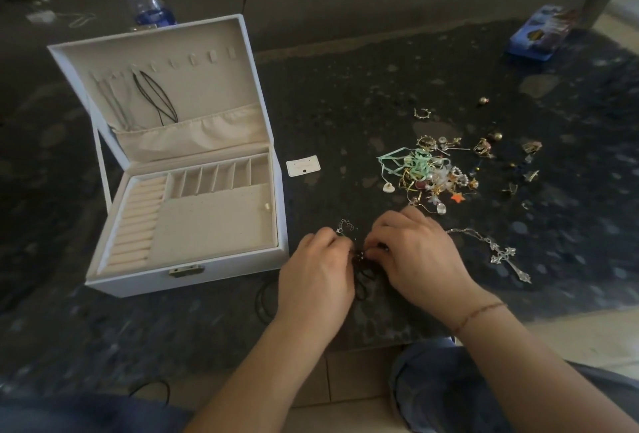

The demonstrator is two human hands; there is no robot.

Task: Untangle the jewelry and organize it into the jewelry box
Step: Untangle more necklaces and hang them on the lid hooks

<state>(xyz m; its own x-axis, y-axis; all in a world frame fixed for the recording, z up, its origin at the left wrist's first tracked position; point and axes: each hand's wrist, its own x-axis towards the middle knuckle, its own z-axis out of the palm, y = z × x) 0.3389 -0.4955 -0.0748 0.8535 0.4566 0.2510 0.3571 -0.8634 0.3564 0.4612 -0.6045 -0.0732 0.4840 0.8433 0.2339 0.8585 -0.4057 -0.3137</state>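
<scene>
Nearest the viewer, the left hand [316, 271] and right hand [415, 252] meet low over the dark tabletop [345, 104], fingers curled in and pinching a dark tangled cord [361, 273] at a knot between them. A short silver chain end [345, 225] pokes out just above the left fingers. Just right of the right hand lies a cross pendant [506, 258] on its chain, which runs toward and under that hand.

Beyond the hands sits the main jewelry pile [428, 169]: green ribbon, pearls and gold pieces knotted together, with loose earrings scattered to its right. A small white card [303, 166] lies between the pile and the jewelry box [186, 169], which stands open at left, its tray compartments mostly bare; two cords hang in the lid.

Risk, as judged: pulling the knot hard could tighten it or snap a fine link; the right wrist could drag the cross chain; small earrings could roll off.

Not determinable: the knot itself, hidden by the fingers; whether the silver chain is joined to the dark cord; individual pieces in the pile.
</scene>
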